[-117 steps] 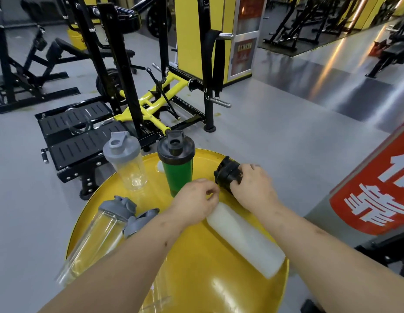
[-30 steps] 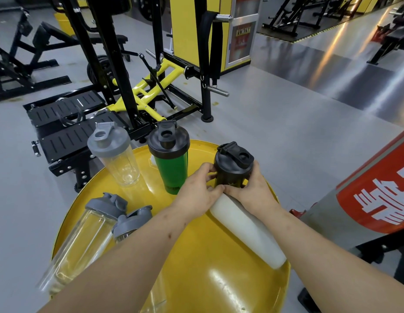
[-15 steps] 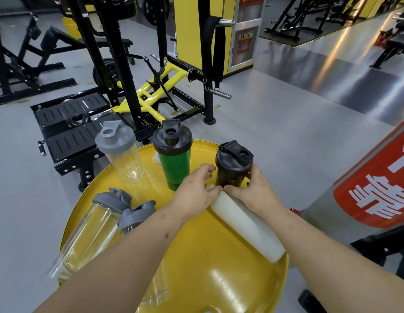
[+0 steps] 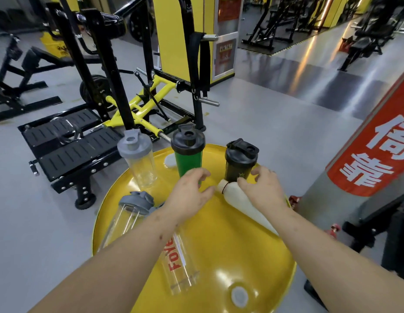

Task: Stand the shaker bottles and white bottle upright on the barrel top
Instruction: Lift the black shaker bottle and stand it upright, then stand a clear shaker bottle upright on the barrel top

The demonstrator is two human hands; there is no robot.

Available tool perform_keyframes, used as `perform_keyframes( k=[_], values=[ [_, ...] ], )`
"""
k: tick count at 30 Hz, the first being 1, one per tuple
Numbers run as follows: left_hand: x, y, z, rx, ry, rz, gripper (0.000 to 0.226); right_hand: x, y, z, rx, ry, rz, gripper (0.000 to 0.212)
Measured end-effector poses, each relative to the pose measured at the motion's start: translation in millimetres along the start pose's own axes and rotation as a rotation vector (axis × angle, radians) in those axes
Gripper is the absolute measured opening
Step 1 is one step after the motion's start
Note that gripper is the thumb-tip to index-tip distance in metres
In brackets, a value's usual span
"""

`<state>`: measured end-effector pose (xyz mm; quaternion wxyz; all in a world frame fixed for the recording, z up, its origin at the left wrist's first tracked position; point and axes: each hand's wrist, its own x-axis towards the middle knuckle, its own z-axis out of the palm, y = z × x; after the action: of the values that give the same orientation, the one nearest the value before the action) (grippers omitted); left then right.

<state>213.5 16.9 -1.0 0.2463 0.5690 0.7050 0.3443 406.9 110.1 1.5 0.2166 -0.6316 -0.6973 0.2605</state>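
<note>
On the yellow barrel top [image 4: 230, 256] three shakers stand upright at the far edge: a clear one with a grey lid [image 4: 137, 161], a green one with a black lid [image 4: 188, 152] and a black one [image 4: 240, 160]. The white bottle [image 4: 241, 202] lies on its side, neck toward the black shaker. Two clear shakers lie flat: a grey-lidded one [image 4: 126, 215] at the left and one with red lettering [image 4: 177, 263] partly under my left forearm. My left hand [image 4: 189, 193] hovers open beside the white bottle's neck. My right hand [image 4: 260, 190] is open over the bottle, just off the black shaker.
A black and yellow gym machine [image 4: 119, 102] with footplates stands just beyond the barrel. A grey pillar with a red banner [image 4: 366, 154] rises at the right. Grey floor surrounds the barrel, with more gym equipment further back.
The black shaker went from lying down to standing upright. Both hands have now let go of it and drawn back slightly, fingers spread, above the lying white bottle.
</note>
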Motion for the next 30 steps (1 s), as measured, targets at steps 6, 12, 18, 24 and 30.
perform_keyframes(
  k=[6, 12, 18, 24, 30],
  values=[
    [-32, -25, -42, 0.032, 0.015, 0.075, 0.029, -51, -54, 35, 0.05, -0.01, -0.091, 0.028],
    [-59, -62, -88, 0.119, 0.107, 0.061, 0.016, -98, -104, 75, 0.062, -0.123, -0.129, 0.016],
    [-86, -99, -127, 0.2, 0.118, -0.027, 0.032, -133, -143, 108, 0.064, -0.274, -0.124, 0.016],
    [-104, -119, -140, 0.243, 0.033, -0.212, 0.069, -151, -162, 132, -0.051, -0.465, -0.143, 0.025],
    [-108, -129, -126, 0.278, -0.036, -0.38, 0.08, -153, -163, 139, -0.156, -0.457, -0.141, 0.026]
  ],
)
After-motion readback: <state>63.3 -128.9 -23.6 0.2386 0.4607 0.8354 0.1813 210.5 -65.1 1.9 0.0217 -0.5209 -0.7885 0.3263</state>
